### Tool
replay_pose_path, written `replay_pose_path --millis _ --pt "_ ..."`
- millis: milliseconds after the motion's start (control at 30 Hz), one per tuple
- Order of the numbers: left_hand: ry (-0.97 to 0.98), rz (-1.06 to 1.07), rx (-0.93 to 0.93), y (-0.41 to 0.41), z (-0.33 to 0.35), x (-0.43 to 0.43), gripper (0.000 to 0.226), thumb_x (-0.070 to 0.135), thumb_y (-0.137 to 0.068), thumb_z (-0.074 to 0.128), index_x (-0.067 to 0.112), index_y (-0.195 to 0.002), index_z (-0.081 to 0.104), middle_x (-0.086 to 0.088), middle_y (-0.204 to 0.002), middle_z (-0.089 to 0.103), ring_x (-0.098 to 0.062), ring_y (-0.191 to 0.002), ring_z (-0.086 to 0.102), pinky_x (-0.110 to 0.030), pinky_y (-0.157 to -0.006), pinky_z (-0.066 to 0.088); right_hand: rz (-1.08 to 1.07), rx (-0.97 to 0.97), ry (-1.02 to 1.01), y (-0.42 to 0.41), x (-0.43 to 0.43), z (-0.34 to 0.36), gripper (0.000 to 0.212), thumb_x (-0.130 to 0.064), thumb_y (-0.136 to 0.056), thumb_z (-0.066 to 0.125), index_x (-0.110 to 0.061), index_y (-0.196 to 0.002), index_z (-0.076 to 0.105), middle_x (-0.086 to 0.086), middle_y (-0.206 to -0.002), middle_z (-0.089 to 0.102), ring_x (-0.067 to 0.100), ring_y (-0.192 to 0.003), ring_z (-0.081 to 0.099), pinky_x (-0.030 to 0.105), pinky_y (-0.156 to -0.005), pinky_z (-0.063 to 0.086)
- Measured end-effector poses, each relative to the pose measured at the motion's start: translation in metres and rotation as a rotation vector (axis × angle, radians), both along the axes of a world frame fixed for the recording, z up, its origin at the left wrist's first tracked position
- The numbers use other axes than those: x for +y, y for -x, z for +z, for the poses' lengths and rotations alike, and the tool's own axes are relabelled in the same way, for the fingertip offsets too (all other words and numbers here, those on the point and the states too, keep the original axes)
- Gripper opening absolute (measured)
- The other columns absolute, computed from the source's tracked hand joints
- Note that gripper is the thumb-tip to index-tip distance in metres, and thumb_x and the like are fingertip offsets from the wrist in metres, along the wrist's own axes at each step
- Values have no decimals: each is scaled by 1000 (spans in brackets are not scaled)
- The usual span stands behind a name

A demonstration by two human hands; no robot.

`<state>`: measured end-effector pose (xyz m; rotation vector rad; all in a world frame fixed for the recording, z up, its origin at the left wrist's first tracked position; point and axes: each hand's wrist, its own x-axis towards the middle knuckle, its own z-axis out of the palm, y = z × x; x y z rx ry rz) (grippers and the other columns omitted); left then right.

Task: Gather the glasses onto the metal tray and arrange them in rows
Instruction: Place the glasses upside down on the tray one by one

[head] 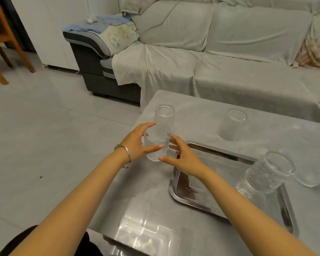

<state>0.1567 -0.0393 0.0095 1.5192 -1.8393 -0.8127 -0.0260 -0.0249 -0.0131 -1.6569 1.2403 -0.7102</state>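
While left hand (137, 145) grips it, ribbed clear glass (156, 143), upright

A ribbed clear glass (156, 143) stands upright left of the metal tray (196, 199); another (164, 113) stands just behind it. One textured glass (266, 174) sits on the tray's right side. Two smooth glasses (233, 124) (310, 174) stand off the tray.

light: soft, even, indoor | glare: window reflection on table (201, 117) near edge | edges: wide-angle bending | focus: slightly soft
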Motion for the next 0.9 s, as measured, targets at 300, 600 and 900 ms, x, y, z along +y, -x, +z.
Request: replay_pose_path --millis 300,600,900 --pt "5 91 329 -2 11 6 76 45 -60 73 25 -129 47 1 -124 53 -20 -104 60 -28 -79 56 -4 -91 -13 6 4 5 77 -45 -75 71 -35 -142 33 -8 -147 41 11 -132 41 34 -110 35" --pt "-261 -112 801 20 44 24 72 42 -57 72 28 -123 48 -4 -124 59 -19 -108 63 -33 -76 56 -148 -594 -180 48 25 60 76 -51 -56 79 -18 -121 59 3 -115 70 20 -107 66 30 -84 54" --pt "-61 -337 227 89 41 24 70 45 -62 78 35 -125 48 12 -123 58 -5 -114 54 -30 -99 45 -225 -19 200 113 40 117 69 -50 -56 78 -33 -119 56 -9 -116 63 5 -103 62 19 -83 53"
